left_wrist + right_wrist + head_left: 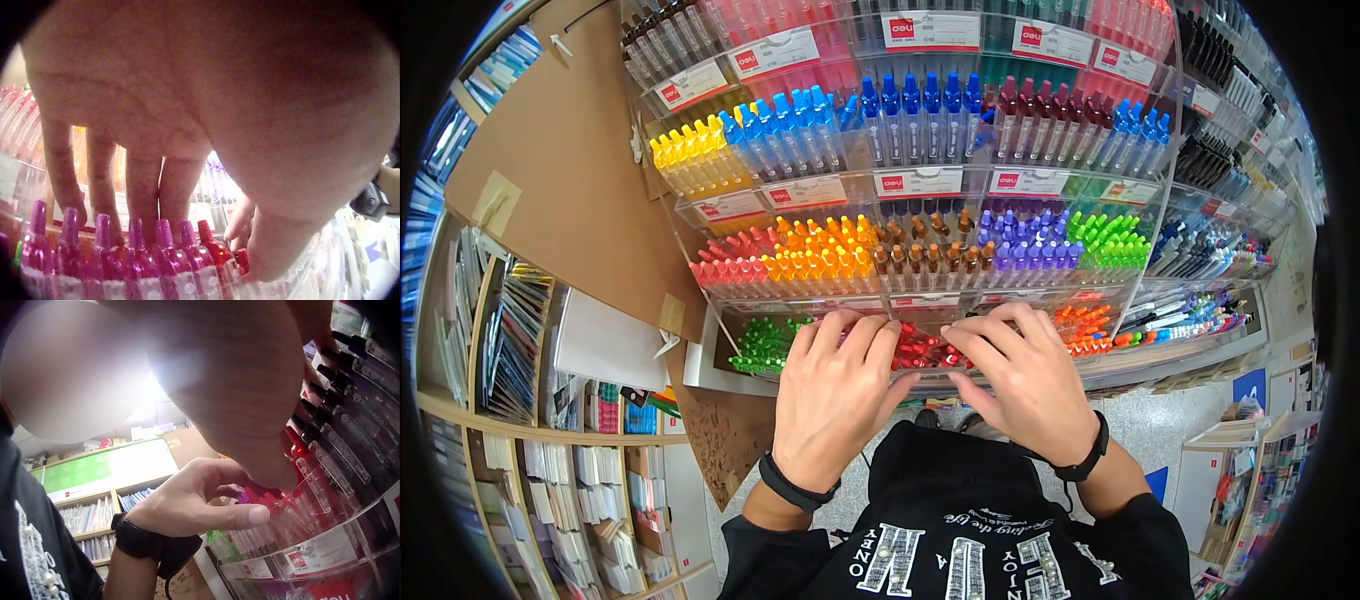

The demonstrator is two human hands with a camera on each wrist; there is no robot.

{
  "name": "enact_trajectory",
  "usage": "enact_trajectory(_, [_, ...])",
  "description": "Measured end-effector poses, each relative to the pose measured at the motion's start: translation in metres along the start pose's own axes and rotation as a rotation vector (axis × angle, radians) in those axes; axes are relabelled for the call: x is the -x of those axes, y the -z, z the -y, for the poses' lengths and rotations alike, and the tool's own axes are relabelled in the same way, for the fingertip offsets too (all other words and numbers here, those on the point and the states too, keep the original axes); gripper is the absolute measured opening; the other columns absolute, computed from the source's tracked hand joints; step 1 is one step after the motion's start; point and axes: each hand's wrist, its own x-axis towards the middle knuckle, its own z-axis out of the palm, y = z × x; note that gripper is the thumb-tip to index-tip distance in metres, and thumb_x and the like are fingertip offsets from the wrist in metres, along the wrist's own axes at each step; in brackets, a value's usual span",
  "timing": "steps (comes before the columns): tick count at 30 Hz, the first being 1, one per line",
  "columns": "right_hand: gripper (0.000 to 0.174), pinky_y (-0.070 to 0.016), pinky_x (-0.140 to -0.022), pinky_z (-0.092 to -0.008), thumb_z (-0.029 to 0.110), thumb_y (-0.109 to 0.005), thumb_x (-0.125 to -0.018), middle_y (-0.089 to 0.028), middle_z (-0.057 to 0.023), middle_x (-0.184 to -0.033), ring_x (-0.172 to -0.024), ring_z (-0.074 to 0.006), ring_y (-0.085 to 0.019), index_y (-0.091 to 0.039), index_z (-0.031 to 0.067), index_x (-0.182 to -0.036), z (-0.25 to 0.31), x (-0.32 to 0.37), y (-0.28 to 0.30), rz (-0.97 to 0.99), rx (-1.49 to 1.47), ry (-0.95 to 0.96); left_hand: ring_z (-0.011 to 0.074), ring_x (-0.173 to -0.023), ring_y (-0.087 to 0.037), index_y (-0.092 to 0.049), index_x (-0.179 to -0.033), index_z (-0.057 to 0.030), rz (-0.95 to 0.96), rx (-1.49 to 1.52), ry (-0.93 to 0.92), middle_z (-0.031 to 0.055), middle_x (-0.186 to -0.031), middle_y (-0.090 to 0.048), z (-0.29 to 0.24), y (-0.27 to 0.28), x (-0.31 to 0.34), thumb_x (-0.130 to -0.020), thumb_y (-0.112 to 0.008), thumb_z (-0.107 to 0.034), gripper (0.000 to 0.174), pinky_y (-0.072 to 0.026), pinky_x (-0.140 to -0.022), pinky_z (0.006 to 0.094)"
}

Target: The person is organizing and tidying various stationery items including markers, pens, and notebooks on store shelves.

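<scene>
Though contact looks unclear, red pens [917, 352] sit between fingers [884, 346].

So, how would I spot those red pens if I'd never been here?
Find the clear tiered rack, then its row nearest the person. Look between the left hand and the right hand. The red pens have red tops, unlike the purple-topped pens to their left and black-topped pens to their right.

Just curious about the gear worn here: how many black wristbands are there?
2: one wristband is strapped just behind the left hand, the other just behind the right hand.
</scene>
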Motion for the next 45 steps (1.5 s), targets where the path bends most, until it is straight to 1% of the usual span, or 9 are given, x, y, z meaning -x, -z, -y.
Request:
enact_trajectory(11, [0.042, -0.0522, -0.096, -0.044, 0.014, -0.084, -0.085, -0.072, -0.0057, -0.124, -0.112, -0.0294, -0.063, -0.074, 0.0052, -0.124, -0.009, 0.023, 0.011, -0.11, -0.038, -0.068, 0.0253, -0.111, -0.065, -0.072, -0.13, -0.0069, -0.031, 0.073, -0.128, 0.0041, -0.124, -0.073, -0.013, -0.011, -0.006, -0.085, -0.087, -0.032, 0.054, -0.0528, -0.094, 0.0404])
enact_trajectory(14, [0.042, -0.0534, -0.095, -0.0434, 0.009, -0.085, -0.082, -0.073, -0.0058, -0.122, -0.109, -0.0301, -0.064, -0.075, 0.005, -0.122, -0.009, 0.027, 0.012, -0.167, -0.056, -0.087, 0.0231, -0.103, -0.066, -0.076, -0.119, -0.0097, -0.11, 0.175, -0.226, 0.0012, -0.115, -0.074, -0.019, -0.019, -0.014, -0.086, -0.086, -0.032, 0.042, -0.0523, -0.086, 0.0383])
enact_trajectory(21, [0.034, -0.0556, -0.089, -0.0416, 0.001, -0.079, -0.08, -0.076, -0.0057, -0.113, -0.097, -0.0285, -0.069, -0.077, 0.0061, -0.114, -0.019, 0.059, 0.008, -0.327, -0.145, -0.107, 0.0237, -0.097, -0.067, -0.077, -0.101, -0.0122, -0.121, 0.224, -0.253, 0.0007, -0.098, -0.074, -0.027, -0.041, -0.039, -0.085, -0.087, -0.024, 0.022, -0.0516, -0.083, 0.0401])
enact_trajectory(30, [0.026, -0.0571, -0.086, -0.039, 0.003, -0.078, -0.083, -0.076, -0.0039, -0.109, -0.097, -0.0255, -0.069, -0.078, 0.0069, -0.108, -0.043, 0.103, -0.016, -0.314, -0.231, -0.277, 0.0297, -0.097, -0.068, -0.077, -0.107, -0.0078, -0.06, 0.224, -0.217, 0.0063, -0.104, -0.077, -0.025, -0.024, -0.048, -0.081, -0.089, -0.017, 0.03, -0.0527, -0.085, 0.0413])
enact_trajectory(37, [0.026, -0.0575, -0.08, -0.0385, -0.004, -0.077, -0.081, -0.077, -0.009, -0.105, -0.089, -0.0287, -0.07, -0.079, 0.0037, -0.106, -0.055, 0.148, 0.008, -0.445, -0.262, -0.379, 0.0291, -0.088, -0.067, -0.076, -0.102, -0.0059, -0.158, 0.378, -0.295, 0.0077, -0.096, -0.077, -0.076, -0.015, -0.058, -0.079, -0.086, -0.005, 0.025, -0.0525, -0.079, 0.0414])
enact_trajectory(41, [0.025, -0.0577, -0.077, -0.0384, -0.005, -0.077, -0.081, -0.077, -0.0098, -0.102, -0.086, -0.0291, -0.071, -0.079, 0.0027, -0.104, -0.062, 0.181, 0.012, -0.481, -0.28, -0.436, 0.0287, -0.088, -0.067, -0.077, -0.103, -0.0057, -0.115, 0.346, -0.375, 0.0068, -0.098, -0.077, -0.105, -0.016, -0.07, -0.079, -0.083, -0.001, 0.025, -0.0522, -0.078, 0.0397])
enact_trajectory(43, [0.024, -0.0575, -0.077, -0.0383, -0.005, -0.077, -0.081, -0.077, -0.0102, -0.1, -0.086, -0.0291, -0.071, -0.079, 0.0027, -0.104, -0.069, 0.209, 0.025, -0.505, -0.278, -0.437, 0.0244, -0.091, -0.067, -0.078, -0.108, -0.0088, -0.101, 0.279, -0.444, -0.0002, -0.104, -0.077, -0.133, -0.017, -0.074, -0.077, -0.081, -0.002, 0.032, -0.0516, -0.077, 0.0386])
enact_trajectory(44, [0.023, -0.0573, -0.076, -0.0383, -0.005, -0.076, -0.081, -0.077, -0.0106, -0.099, -0.085, -0.0291, -0.072, -0.079, 0.0027, -0.103, -0.072, 0.226, 0.033, -0.516, -0.271, -0.451, 0.0257, -0.093, -0.068, -0.078, -0.112, -0.0075, -0.085, 0.289, -0.459, 0.0016, -0.107, -0.077, -0.15, -0.017, -0.076, -0.078, -0.073, 0.004, 0.037, -0.0522, -0.079, 0.0389])
enact_trajectory(45, [0.023, -0.0573, -0.076, -0.0383, -0.005, -0.076, -0.081, -0.077, -0.0106, -0.099, -0.085, -0.0291, -0.072, -0.079, 0.0027, -0.103, -0.075, 0.243, 0.038, -0.527, -0.28, -0.439, 0.0257, -0.093, -0.068, -0.078, -0.112, -0.0075, -0.089, 0.271, -0.459, 0.0016, -0.107, -0.077, -0.167, -0.016, -0.079, -0.078, -0.073, 0.004, 0.037, -0.0522, -0.079, 0.0389])
